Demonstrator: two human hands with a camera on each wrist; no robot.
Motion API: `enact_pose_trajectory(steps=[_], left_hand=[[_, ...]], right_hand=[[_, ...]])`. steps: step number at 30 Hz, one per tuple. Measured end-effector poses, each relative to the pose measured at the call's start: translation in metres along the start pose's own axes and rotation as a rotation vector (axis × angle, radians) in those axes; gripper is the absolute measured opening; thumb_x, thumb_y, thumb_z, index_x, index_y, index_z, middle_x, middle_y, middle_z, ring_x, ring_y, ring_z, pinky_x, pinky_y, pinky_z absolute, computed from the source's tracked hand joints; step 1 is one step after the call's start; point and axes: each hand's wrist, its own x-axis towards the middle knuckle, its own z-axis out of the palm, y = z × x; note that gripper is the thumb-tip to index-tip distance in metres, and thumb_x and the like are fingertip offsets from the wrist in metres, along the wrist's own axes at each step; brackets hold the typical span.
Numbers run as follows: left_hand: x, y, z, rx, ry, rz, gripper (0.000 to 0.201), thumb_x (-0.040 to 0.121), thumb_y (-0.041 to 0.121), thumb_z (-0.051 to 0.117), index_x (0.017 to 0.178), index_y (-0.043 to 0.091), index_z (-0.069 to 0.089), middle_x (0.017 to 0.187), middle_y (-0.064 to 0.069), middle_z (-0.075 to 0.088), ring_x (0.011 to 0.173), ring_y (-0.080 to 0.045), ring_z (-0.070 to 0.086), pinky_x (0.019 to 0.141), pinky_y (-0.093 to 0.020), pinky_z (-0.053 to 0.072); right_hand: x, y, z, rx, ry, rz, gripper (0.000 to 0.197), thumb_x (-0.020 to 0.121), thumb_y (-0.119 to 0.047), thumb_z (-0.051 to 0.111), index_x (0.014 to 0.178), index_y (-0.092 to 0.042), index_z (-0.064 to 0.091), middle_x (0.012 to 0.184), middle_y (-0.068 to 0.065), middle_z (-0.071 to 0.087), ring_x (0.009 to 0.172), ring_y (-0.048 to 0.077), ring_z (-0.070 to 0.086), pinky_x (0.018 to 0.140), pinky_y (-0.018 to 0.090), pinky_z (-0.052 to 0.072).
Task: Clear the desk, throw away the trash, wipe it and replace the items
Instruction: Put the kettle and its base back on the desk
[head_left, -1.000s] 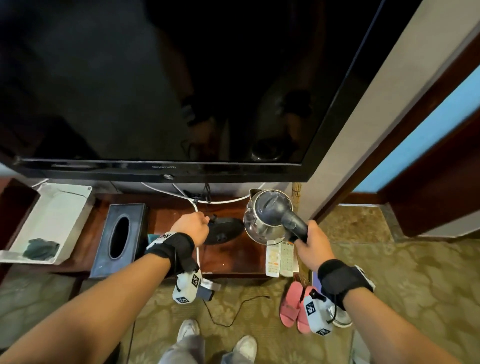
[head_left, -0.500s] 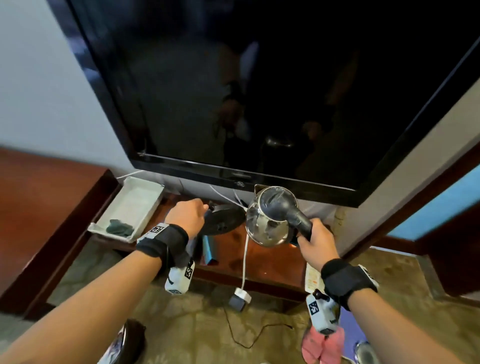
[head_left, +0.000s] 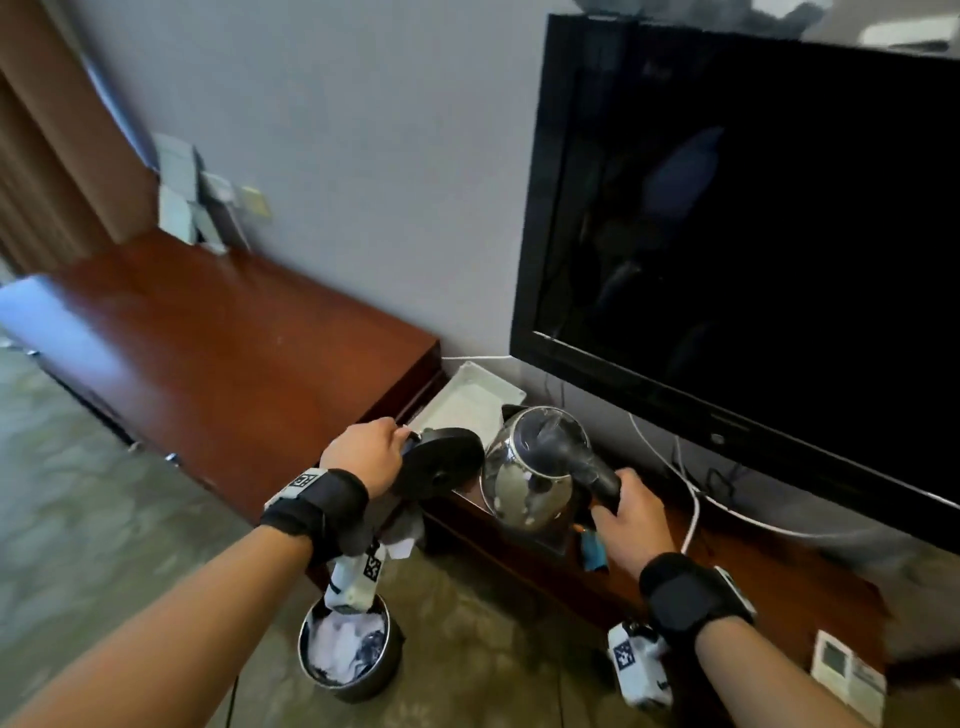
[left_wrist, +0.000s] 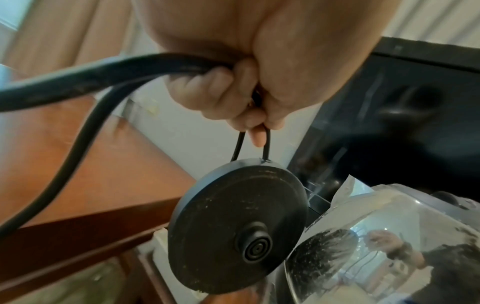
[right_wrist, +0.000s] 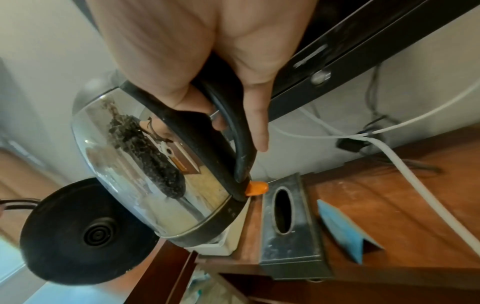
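Observation:
My right hand (head_left: 626, 512) (right_wrist: 228, 86) grips the black handle of a shiny steel kettle (head_left: 530, 473) (right_wrist: 145, 164), held in the air above the low wooden desk (head_left: 753, 566). My left hand (head_left: 363, 454) (left_wrist: 241, 98) grips the black cord of the round black kettle base (head_left: 441, 467) (left_wrist: 236, 226) (right_wrist: 80, 232), which hangs tilted just left of the kettle. Both are lifted off the desk, next to a white tray (head_left: 467, 400). The kettle (left_wrist: 376, 246) fills the lower right of the left wrist view.
A large black TV (head_left: 753, 260) stands over the desk with white cables (head_left: 691, 499) behind. A dark tissue box (right_wrist: 285, 222) and a blue folded card (right_wrist: 342, 228) sit on the desk. A higher wooden cabinet (head_left: 208, 353) lies left. A bin (head_left: 348, 654) holding paper stands on the floor.
My head has turned left, bringing the higher cabinet and the bin into view. Both hands have carried the kettle and its base leftward, near the white tray.

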Motion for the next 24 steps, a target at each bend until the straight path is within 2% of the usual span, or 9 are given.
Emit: enact_pose_trajectory(steps=[4,7,13,16,20,24], left_hand=[[0.016,-0.06,-0.024,-0.055,0.055,-0.093,0.026,0.103,0.036,0.037,0.086,0.022,0.052,0.088,-0.007,0.064,0.086,-0.031,0.062,0.067,-0.033,0.041],[0.027,-0.1,-0.039,-0.078,0.108,-0.192,0.025,0.102,0.037,0.037,0.084,0.025,0.048,0.093,-0.01,0.067,0.092,-0.035,0.062,0.069,-0.035,0.043],[0.045,-0.18,-0.078,-0.103,0.22,-0.381,0.028,0.102,0.036,0.039,0.089,0.018,0.057,0.099,-0.013,0.069,0.098,-0.035,0.063,0.074,-0.036,0.045],[0.051,-0.225,-0.095,-0.135,0.277,-0.447,0.03,0.102,0.034,0.041,0.091,0.015,0.061,0.098,-0.014,0.069,0.097,-0.035,0.063,0.075,-0.038,0.047],[0.067,-0.291,-0.119,-0.14,0.313,-0.495,0.031,0.103,0.035,0.04,0.083,0.016,0.054,0.093,-0.014,0.067,0.091,-0.036,0.062,0.065,-0.035,0.04],[0.096,-0.364,-0.141,-0.133,0.31,-0.482,0.032,0.103,0.036,0.038,0.077,0.02,0.047,0.089,-0.013,0.065,0.089,-0.035,0.062,0.064,-0.034,0.037]], right_hand=[[0.039,-0.051,0.054,-0.031,-0.097,-0.074,0.025,0.085,-0.006,0.063,0.1,-0.022,0.051,0.094,0.0,0.059,0.09,0.018,0.059,0.082,0.033,0.049],[0.069,-0.089,0.092,-0.078,-0.163,-0.154,0.022,0.085,-0.007,0.063,0.099,-0.02,0.052,0.088,-0.006,0.057,0.086,0.015,0.055,0.077,0.026,0.041],[0.119,-0.167,0.173,-0.103,-0.271,-0.3,0.022,0.083,-0.005,0.063,0.095,-0.019,0.05,0.085,-0.008,0.055,0.081,0.016,0.054,0.069,0.027,0.039],[0.136,-0.207,0.212,-0.111,-0.322,-0.374,0.023,0.082,-0.004,0.062,0.093,-0.02,0.05,0.083,-0.009,0.056,0.08,0.015,0.053,0.063,0.024,0.036],[0.153,-0.261,0.273,-0.131,-0.367,-0.428,0.018,0.084,-0.006,0.061,0.094,-0.014,0.048,0.086,0.001,0.057,0.079,0.019,0.054,0.063,0.03,0.037],[0.161,-0.307,0.343,-0.107,-0.344,-0.41,0.019,0.084,-0.005,0.061,0.093,-0.015,0.048,0.086,-0.001,0.056,0.077,0.015,0.054,0.061,0.027,0.039]])
